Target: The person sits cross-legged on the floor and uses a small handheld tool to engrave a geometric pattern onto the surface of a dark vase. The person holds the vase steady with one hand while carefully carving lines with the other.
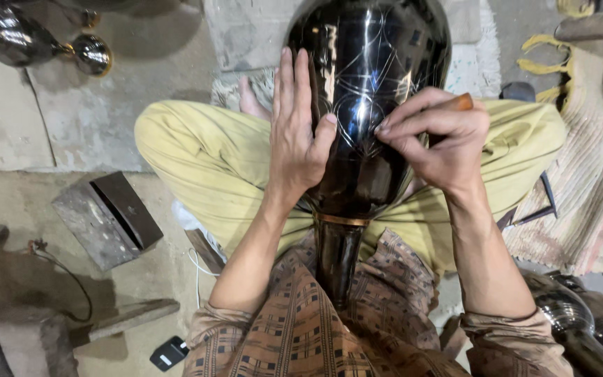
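1. Head view: big black vase (371, 105) lies across lap on yellow trousers (204, 167), neck toward 6 o'clock, body at 12.
2. L hand (296, 132) flat on vase side, fingers straight, gripping nothing.
3. R hand (437, 136) pinches orange-handled engraving tool (460, 102), tip on vase at centre.
4. Metal block (106, 218) on floor at 8 o'clock.

Glossy black metal vase (368, 105) with fine scratched lines; matt yellow cloth trousers (204, 157); rough concrete floor (71, 119)

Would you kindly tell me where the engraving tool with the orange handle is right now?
In the head view, the engraving tool sits in the right hand, right of centre, its tip against the black vase resting across the lap, opposite the left hand.
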